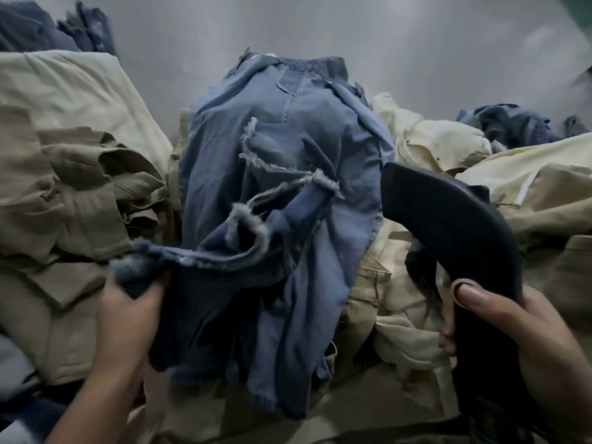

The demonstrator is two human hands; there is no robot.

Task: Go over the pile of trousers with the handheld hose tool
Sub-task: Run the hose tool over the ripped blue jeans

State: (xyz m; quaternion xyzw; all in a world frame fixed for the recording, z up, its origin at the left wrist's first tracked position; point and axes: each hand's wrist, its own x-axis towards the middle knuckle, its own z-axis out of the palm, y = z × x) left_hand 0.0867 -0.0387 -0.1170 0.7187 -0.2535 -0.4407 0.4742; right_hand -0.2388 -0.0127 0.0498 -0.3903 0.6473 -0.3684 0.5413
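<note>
- At the far left, khaki trousers [70,187] lie bunched in folds, with a paler cream piece [73,88] lying over them at the back; darker blue cloth [41,30] shows in the top corner.
- The left hand [128,312] sits low, left of centre, its fingers [153,296] curled round a frayed dark edge of the blue denim trousers [288,149], pulling it toward the person.
- The denim trousers hang or stand heaped in the middle of the pile, waistband at the top, ragged hems trailing down to the gripped edge.
- Right of the denim, the black hose tool [448,219] points its flat head up and leftward, just beside the denim's right edge; whether it touches the cloth cannot be told.
- The right hand [512,331] holds the tool's handle, thumb on top and fingers wrapped beneath.
- Behind the tool, cream trousers [432,136] and more blue garments [512,123] fill the right side; haze like steam drifts at the upper right.
- Judged step: the denim is being stretched taut, ready for a pass of the tool.
- The next move probably calls for bringing the head onto the blue cloth and sweeping along it while the left hand keeps tension, clear of the head.
</note>
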